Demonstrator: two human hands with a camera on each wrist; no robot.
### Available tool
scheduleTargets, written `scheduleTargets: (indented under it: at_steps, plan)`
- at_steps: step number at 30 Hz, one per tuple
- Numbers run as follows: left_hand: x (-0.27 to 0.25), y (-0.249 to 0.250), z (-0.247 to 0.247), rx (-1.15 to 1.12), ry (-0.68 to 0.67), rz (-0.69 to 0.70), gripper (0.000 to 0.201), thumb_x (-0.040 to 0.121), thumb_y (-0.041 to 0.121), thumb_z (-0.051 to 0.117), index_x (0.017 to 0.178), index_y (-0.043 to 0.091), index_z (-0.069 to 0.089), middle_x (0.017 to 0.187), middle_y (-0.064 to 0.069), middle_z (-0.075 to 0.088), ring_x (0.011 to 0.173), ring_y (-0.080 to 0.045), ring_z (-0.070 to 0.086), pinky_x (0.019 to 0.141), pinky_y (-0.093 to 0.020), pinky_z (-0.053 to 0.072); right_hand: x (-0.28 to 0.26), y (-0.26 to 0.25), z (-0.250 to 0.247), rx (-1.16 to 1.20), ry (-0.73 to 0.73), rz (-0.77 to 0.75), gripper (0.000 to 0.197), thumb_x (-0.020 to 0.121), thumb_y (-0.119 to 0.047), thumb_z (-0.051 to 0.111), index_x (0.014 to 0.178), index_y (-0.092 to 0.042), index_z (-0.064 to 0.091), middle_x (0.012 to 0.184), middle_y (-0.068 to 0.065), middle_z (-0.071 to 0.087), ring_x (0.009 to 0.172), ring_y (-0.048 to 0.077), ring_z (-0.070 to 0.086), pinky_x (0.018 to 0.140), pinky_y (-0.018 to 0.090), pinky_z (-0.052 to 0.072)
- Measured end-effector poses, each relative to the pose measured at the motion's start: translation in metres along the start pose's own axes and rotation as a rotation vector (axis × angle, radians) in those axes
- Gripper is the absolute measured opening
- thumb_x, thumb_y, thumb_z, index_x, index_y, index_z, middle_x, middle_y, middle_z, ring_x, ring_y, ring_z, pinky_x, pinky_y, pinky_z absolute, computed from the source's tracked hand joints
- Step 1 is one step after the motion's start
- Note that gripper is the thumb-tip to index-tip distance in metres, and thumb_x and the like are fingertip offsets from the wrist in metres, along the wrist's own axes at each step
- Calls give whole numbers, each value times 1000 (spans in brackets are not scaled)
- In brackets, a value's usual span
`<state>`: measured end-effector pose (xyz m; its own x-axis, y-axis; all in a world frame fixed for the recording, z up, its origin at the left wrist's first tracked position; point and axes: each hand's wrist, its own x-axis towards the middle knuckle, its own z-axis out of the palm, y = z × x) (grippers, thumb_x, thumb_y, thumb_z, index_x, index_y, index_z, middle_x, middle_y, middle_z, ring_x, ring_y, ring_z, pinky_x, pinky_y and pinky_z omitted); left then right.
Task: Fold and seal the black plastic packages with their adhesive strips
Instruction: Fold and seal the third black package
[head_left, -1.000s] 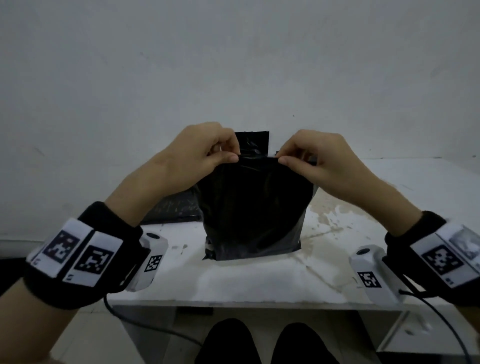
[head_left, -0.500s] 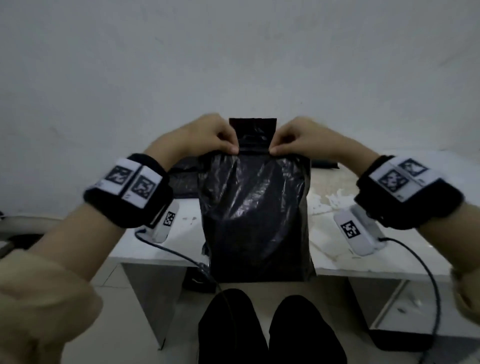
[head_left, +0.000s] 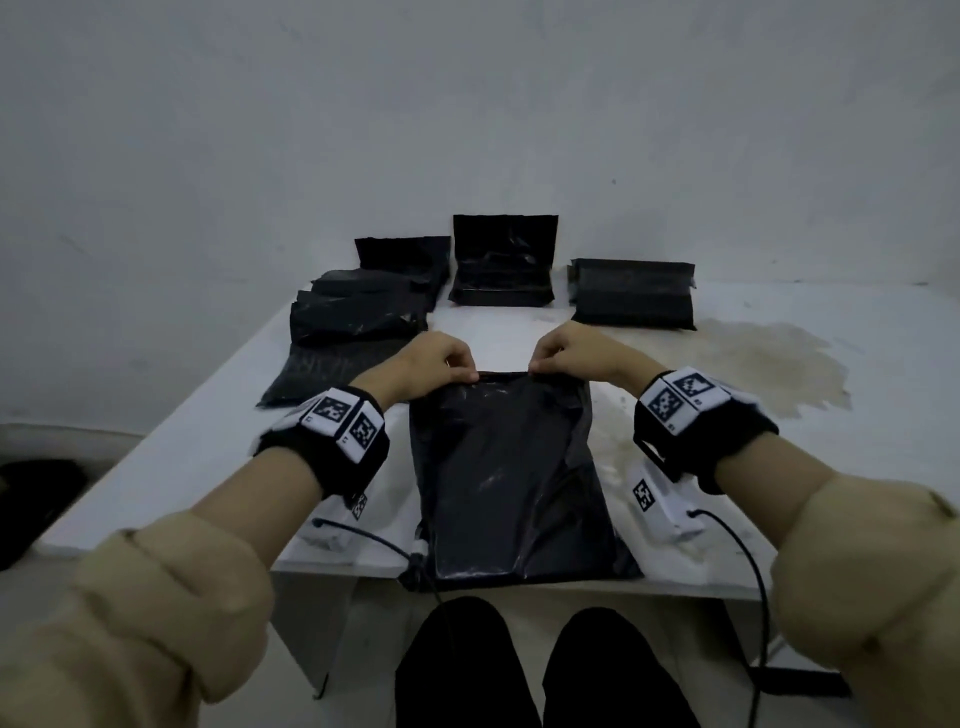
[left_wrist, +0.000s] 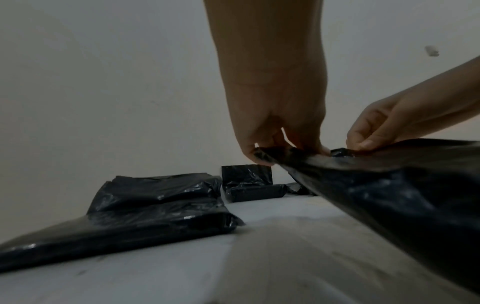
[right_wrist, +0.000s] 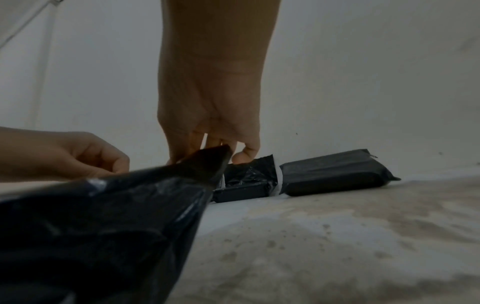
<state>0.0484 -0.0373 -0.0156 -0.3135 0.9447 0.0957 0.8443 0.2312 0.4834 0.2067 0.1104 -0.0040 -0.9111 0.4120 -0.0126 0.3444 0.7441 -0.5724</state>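
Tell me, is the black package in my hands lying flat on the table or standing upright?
Lying down. The black package stretches along the table, while the left hand and right hand pinch its slightly raised far edge.

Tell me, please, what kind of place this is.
Probably a plain packing workspace, not a home kitchen or shop. A worn, stained white table stands against a bare white wall, and several folded black plastic packages lie in a row at its far edge while both hands pinch another black plastic bag.
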Motion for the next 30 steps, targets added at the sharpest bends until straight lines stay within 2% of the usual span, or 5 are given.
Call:
scheduleTargets:
  at_steps: [3, 9, 13, 19, 30]
  plan:
    - [4, -11, 8, -72, 27, 17, 6, 86, 13, 64, 83, 9, 67, 83, 0, 63, 73, -1, 52, 67, -5, 39, 6, 15, 3, 124, -60, 89, 35, 93, -36, 52, 88, -5, 69, 90, 3, 64, 85, 15, 57, 84, 29, 43]
    - [8, -23, 3, -189, 21, 15, 18, 83, 13, 67, 99, 5, 72, 92, 0, 69, 84, -3, 60, 82, -10, 44, 5, 30, 6, 242, -36, 185, 28, 88, -27, 62, 63, -17, 63, 67, -2, 47, 66, 12, 37, 58, 23, 30]
    - [6, -29, -7, -159, -40, -5, 22, 86, 9, 63, 106, 0, 68, 97, -6, 69, 83, -7, 61, 80, -10, 44, -1, 30, 0, 270, -45, 179, 31, 90, -36, 58, 64, -19, 63, 68, -5, 54, 65, 11, 44, 61, 23, 33]
    - [6, -27, -9, -64, -46, -41, 11, 83, 11, 67, 94, 8, 70, 90, -9, 67, 83, -15, 59, 78, -24, 47, -6, 32, -9, 240, -21, 142, 18, 89, -21, 61, 72, -15, 65, 69, -4, 55, 64, 10, 43, 57, 21, 33]
    - [4, -31, -6, -184, 68, -92, 7, 77, 7, 73, 77, 5, 66, 70, 1, 62, 65, -7, 57, 66, -11, 45, -10, 35, -6, 210, 103, 90, 10, 86, -10, 64, 76, -10, 63, 65, 1, 56, 56, 9, 48, 52, 20, 37]
